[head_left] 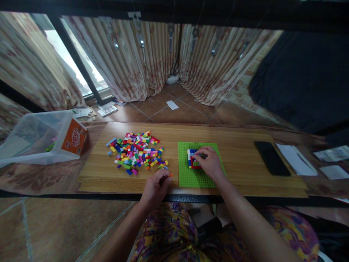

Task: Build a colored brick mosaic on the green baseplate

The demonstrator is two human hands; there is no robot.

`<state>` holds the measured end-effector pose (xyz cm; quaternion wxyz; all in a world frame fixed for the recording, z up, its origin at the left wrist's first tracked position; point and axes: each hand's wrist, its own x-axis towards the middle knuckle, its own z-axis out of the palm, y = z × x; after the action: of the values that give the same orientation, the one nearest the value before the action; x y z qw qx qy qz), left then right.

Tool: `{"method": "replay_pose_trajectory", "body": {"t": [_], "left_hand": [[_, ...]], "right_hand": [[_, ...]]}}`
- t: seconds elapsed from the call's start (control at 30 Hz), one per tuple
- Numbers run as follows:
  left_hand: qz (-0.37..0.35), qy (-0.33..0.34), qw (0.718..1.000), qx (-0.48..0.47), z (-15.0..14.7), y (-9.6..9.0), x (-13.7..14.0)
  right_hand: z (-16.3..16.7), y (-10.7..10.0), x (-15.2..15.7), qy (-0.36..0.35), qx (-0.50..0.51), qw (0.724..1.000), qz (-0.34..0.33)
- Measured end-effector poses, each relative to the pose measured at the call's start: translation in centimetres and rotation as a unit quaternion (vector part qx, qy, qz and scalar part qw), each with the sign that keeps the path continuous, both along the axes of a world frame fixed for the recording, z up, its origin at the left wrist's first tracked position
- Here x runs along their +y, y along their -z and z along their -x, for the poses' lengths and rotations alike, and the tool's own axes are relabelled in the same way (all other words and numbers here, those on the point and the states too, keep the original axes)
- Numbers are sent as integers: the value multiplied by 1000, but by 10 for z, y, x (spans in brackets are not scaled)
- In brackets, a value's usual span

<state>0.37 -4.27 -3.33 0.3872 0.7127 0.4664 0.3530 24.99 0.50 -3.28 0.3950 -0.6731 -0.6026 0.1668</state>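
My left hand is closed just above the front edge of the wooden board, with a small orange toy brick at its fingertips. To its right lies a green studded baseplate. A low build of white, blue and red toy bricks stands on this plate. My right hand reaches over the build from the right, fingers pinched together at its top. Those fingers cover part of the bricks, and whatever they may hold is too small to make out.
Left of the baseplate spreads a pile of loose coloured bricks. A clear plastic bin with an orange label stands at the far left. On the right are a black phone-like slab and white paper. The wooden board lies beneath.
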Motion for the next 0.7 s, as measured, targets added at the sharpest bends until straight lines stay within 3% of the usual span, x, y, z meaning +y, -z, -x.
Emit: {"method": "replay_pose_trajectory", "body": {"t": [0.3,0.47,0.57,0.7], "left_hand": [[-7,-17,1000,5,-2,-1,0],[1,-33,999,-5,-2,4,-2],[12,-35,999,-10,-2,5,-2],[20,-19,999,-23,-2,4,-1]], "right_hand": [[-1,-6,4,-13,-34,999,22],[18,-19,-14,-16,-95,995,-8],[46,-26,-35,-96,-59,993,-22],[81,-26,-57,-176,24,984,27]]}}
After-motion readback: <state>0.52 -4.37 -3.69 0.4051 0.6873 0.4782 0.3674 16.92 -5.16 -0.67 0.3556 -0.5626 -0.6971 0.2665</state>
